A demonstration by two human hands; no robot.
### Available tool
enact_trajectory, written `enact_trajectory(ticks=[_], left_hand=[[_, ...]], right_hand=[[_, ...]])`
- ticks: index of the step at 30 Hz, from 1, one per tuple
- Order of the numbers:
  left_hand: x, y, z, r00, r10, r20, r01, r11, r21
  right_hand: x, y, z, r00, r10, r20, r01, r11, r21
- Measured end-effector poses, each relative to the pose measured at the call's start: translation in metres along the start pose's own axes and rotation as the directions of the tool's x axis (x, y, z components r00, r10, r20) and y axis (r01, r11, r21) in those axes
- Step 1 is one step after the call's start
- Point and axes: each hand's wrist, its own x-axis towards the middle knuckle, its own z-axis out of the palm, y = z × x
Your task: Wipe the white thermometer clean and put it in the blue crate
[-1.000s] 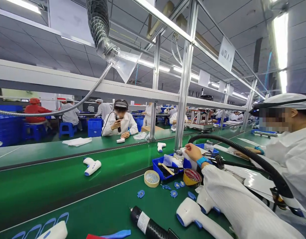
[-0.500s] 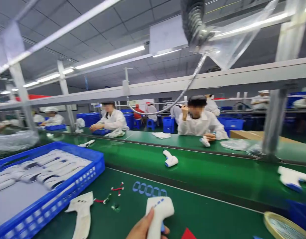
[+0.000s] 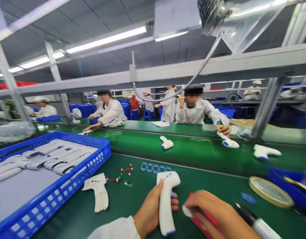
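Note:
My left hand (image 3: 153,212) is wrapped round the grip of a white thermometer gun (image 3: 166,196), held upright over the green bench with its head pointing away from me. My right hand (image 3: 217,215), blurred, is closed on a small red and white piece (image 3: 192,214) just right of the gun. A white half shell of a gun (image 3: 99,194) lies on the bench to the left. Small red-wired parts (image 3: 121,176) and a row of blue rings (image 3: 154,167) lie in front of the gun.
A blue crate (image 3: 68,186) with white shells stands at the left. A tape roll (image 3: 269,191), a blue bin (image 3: 292,186) and a black tool (image 3: 255,222) lie right. Thermometer guns (image 3: 166,142) ride the green conveyor. Workers in white sit across it.
The view has swung from the right neighbour to my own bench, then tilted down. My left hand keeps the gun raised, and my right hand has come into view holding the red and white piece.

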Motion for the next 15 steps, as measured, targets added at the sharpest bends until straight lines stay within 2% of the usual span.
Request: enact_trajectory(ticks=[3, 5, 7, 10, 12, 15], left_hand=[[-0.003, 0.002, 0.001, 0.998, -0.002, 0.06, 0.004, 0.999, -0.032], [-0.002, 0.002, 0.002, 0.995, -0.014, 0.098, 0.02, 0.998, -0.055], [-0.002, 0.003, 0.003, 0.993, -0.023, 0.118, 0.031, 0.998, -0.059], [-0.001, 0.005, 0.003, 0.994, -0.031, 0.104, 0.037, 0.997, -0.061], [0.0, 0.006, 0.001, 0.995, -0.066, 0.077, 0.072, 0.995, -0.072], [0.002, 0.007, -0.003, 0.986, -0.161, 0.034, 0.163, 0.984, -0.068]], right_hand=[[0.013, -0.016, 0.034, 0.972, 0.236, 0.009, -0.233, 0.95, 0.206], [0.022, -0.013, 0.048, 0.955, 0.296, -0.029, -0.277, 0.922, 0.272], [0.027, -0.005, 0.057, 0.961, 0.265, -0.08, -0.241, 0.943, 0.228], [0.025, 0.003, 0.065, 0.984, 0.125, -0.129, -0.119, 0.991, 0.053], [0.019, 0.004, 0.069, 0.995, 0.044, -0.094, -0.044, 0.999, 0.001], [0.01, 0.002, 0.073, 1.0, -0.014, 0.018, 0.014, 1.0, 0.028]])
